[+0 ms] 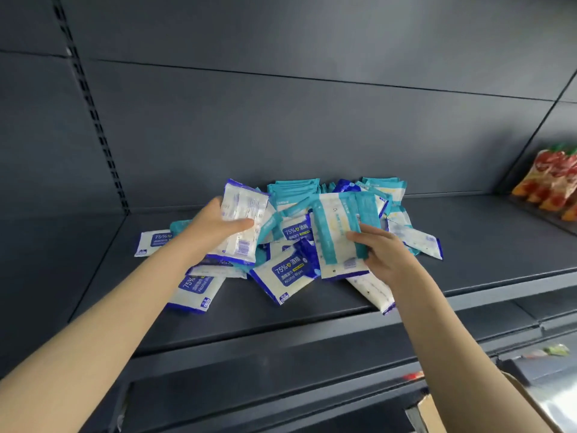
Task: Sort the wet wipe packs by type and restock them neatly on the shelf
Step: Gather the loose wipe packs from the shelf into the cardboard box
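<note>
Head view: left hand [218, 228] grips a blue-edged pack [246, 210], right hand [381, 251] grips teal-edged packs [337, 232], evidently to separate types

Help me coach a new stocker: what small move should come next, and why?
Probably set the blue-edged pack in the left hand down on the bare shelf left of the mixed pile, starting a blue stack: the right hand holds a teal-edged pack, so the types are separated in hand.
</note>
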Demonstrator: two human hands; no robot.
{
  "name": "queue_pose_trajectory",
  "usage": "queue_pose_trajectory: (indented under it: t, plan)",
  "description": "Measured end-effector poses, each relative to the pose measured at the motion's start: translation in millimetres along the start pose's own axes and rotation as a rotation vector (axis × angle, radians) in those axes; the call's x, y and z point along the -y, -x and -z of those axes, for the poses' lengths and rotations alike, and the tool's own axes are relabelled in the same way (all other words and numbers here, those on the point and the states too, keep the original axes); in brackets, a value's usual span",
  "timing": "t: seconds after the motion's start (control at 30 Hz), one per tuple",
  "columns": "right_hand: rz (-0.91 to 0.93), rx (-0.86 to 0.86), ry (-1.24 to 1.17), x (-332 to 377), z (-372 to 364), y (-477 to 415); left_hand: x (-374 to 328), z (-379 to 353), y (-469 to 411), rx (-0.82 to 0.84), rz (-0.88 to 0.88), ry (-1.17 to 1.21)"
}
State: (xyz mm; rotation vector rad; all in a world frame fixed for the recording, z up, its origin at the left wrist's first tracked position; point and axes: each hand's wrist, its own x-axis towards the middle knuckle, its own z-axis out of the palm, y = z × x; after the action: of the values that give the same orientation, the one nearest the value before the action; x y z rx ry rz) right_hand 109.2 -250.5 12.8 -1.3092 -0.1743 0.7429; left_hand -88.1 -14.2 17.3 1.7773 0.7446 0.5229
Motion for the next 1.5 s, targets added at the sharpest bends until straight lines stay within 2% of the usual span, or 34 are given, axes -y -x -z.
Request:
queue_pose_trajectory:
  t: [0.07, 0.17, 0.3, 0.4, 0.5, 0.73, 0.9, 1.0, 1.2, 1.37, 1.5]
  plan:
    - [-0.011, -0.043, 0.005, 11.8, 15.2, 6.7, -9.4, 1.2, 8.6, 0.081, 0.033, 0.119]
    - [-0.035, -0.042, 0.089, 19.5, 39.6, 13.6, -20.0, -9.6, 16.8, 0.243, 0.100, 0.150]
    - [0.011, -0.137, 0.410, 1.0, 53.7, 19.9, -14.2, -41.7, 22.3, 0.357, 0.139, 0.067]
    - [0.080, -0.189, 0.665, -5.3, 58.4, 16.0, -7.2, -65.5, 24.8, 0.353, 0.111, -0.012]
    - [0.021, -0.131, 0.864, -0.5, 59.5, 17.1, 1.0, -71.6, 21.5, 0.308, 0.105, -0.076]
    - [-0.096, -0.025, 1.068, 7.7, 56.0, 14.4, -7.9, -73.4, 25.4, 0.254, 0.082, -0.738]
    - [-0.173, -0.022, 1.118, 9.2, 54.7, 19.3, -7.6, -74.1, 24.0, 0.365, 0.111, -0.560]
    - [-0.217, 0.039, 0.998, -0.1, 60.8, 19.6, -5.5, -76.1, 26.6, 0.362, 0.123, -0.413]
    - [-0.170, 0.018, 0.795, -4.8, 56.8, 36.7, -0.4, -72.2, 29.4, 0.304, 0.096, -0.047]
    - [-0.120, -0.092, 0.418, -14.9, 84.4, 63.2, -14.3, -89.2, 34.7, 0.316, 0.088, 0.069]
    - [-0.114, -0.229, 0.003, -17.3, 138.1, 96.3, -41.3, -141.9, 49.2, 0.381, 0.069, 0.220]
